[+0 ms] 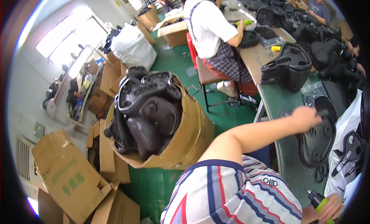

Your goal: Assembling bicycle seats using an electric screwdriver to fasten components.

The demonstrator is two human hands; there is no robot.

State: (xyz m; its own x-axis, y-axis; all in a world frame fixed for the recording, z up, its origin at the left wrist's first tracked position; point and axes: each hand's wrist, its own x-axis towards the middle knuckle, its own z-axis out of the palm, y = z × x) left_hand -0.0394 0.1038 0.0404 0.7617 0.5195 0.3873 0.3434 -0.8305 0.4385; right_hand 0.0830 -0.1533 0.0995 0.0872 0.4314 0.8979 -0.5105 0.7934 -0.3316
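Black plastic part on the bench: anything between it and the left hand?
Nothing visible. The left hand is directly above the flat black plastic part; contact can't be judged. The right hand grips a green power screwdriver.

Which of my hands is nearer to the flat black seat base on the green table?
Left. The left hand is over the seat base's upper edge; the right hand sits farther off, below it, gripping a green drill.
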